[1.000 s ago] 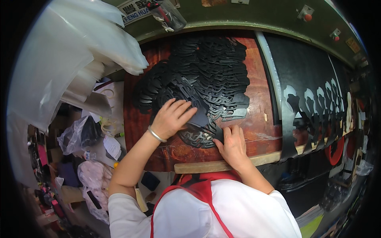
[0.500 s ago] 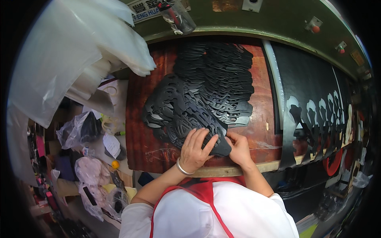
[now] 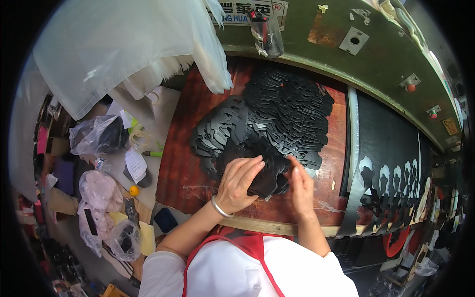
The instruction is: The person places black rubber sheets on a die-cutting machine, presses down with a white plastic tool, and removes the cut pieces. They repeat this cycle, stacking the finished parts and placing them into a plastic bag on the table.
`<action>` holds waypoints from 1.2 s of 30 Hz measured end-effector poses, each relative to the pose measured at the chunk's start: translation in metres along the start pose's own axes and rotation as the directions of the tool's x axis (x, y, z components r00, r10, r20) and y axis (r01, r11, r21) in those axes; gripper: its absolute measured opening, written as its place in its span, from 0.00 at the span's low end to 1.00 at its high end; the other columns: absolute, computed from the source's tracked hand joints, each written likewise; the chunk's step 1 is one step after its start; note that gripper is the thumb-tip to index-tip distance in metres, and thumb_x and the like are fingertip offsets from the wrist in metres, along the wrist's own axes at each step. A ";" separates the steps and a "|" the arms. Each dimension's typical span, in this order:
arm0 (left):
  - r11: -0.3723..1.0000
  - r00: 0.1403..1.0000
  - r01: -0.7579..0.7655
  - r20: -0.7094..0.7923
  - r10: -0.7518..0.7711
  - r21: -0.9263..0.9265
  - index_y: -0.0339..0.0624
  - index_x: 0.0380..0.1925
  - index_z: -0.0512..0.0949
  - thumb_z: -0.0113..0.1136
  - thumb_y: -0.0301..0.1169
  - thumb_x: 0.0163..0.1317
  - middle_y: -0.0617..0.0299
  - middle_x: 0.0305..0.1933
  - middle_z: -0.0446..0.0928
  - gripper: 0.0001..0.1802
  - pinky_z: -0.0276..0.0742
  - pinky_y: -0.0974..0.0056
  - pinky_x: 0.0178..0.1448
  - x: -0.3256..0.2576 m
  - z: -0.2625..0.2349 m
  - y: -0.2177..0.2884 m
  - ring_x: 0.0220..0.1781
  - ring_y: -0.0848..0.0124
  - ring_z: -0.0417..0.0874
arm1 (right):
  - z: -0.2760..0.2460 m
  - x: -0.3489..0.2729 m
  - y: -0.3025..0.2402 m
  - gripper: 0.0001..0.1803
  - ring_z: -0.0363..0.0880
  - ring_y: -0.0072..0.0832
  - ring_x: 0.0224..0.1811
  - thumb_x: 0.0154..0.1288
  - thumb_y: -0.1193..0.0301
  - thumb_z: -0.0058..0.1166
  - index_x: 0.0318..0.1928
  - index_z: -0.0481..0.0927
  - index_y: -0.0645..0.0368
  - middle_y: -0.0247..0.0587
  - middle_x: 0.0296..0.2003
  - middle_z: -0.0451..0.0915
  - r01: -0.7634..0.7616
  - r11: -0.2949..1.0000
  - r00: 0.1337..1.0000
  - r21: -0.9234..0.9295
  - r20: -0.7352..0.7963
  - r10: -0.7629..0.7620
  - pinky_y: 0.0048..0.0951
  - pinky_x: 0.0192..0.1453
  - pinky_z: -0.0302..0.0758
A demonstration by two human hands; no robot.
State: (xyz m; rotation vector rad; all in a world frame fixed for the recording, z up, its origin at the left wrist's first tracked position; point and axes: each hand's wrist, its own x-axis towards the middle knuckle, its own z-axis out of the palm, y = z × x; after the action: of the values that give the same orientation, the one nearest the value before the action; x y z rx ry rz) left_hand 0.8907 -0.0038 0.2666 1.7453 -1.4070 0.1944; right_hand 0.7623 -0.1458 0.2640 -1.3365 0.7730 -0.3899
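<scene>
A thick bundle of thin black cut-out sheet pieces [image 3: 267,171] lies near the front of the red-brown board, bent and blurred in places. My left hand [image 3: 239,184], with a silver bangle at its wrist, grips this bundle from its near left side, fingers lying over the top. Just right of the bundle, my right hand [image 3: 301,190] is raised with its fingers apart and nothing visible in them. Beyond the hands spreads a larger pile of overlapping black cut-out pieces [image 3: 297,106], while grey-black ones [image 3: 222,123] lie to the left.
A red-brown board [image 3: 173,171] carries the piles. At right hangs a black sheet with cut-out holes [image 3: 391,133]. Translucent plastic sheets [image 3: 118,49] overhang the left. A green machine beam [image 3: 316,44] with a hanging clear holder [image 3: 267,39] crosses the back. Plastic bags [image 3: 99,133] lie at left.
The bundle under my left hand has bent and shifted. My right hand has come off its near right edge and its fingers now point upward. The view has shifted and turned slightly.
</scene>
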 end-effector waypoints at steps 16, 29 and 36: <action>0.997 0.976 -0.045 -0.215 0.032 -0.055 0.39 0.56 0.72 0.65 0.28 0.47 0.50 0.52 0.78 0.32 0.76 0.54 0.57 0.011 -0.001 -0.006 0.52 0.53 0.81 | 0.026 -0.013 -0.005 0.27 0.77 0.38 0.54 0.74 0.59 0.35 0.44 0.80 0.74 0.53 0.48 0.80 0.575 0.810 0.815 0.111 0.006 -0.579 0.41 0.64 0.69; 0.905 0.797 0.232 -0.464 -0.387 -0.356 0.36 0.60 0.67 0.72 0.27 0.41 0.53 0.56 0.77 0.42 0.72 0.64 0.62 -0.037 -0.227 0.044 0.56 0.69 0.79 | 0.068 -0.007 -0.024 0.11 0.80 0.33 0.42 0.69 0.74 0.51 0.45 0.82 0.69 0.47 0.41 0.83 0.543 0.820 0.840 -0.180 0.105 -0.533 0.31 0.47 0.79; 0.743 0.600 0.341 -0.475 -0.644 -0.576 0.36 0.57 0.71 0.72 0.28 0.46 0.56 0.53 0.79 0.35 0.71 0.64 0.61 -0.162 -0.310 0.106 0.53 0.70 0.79 | 0.159 -0.011 -0.005 0.12 0.81 0.32 0.42 0.70 0.73 0.50 0.46 0.80 0.69 0.46 0.41 0.81 0.482 0.875 0.777 -0.035 0.478 -0.409 0.32 0.48 0.81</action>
State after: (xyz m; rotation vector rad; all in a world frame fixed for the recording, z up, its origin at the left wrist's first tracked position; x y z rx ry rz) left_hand 0.8601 0.3282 0.4153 1.4145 -0.3474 0.1394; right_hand 0.8666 -0.0255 0.2780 -1.6842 0.0752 -0.3691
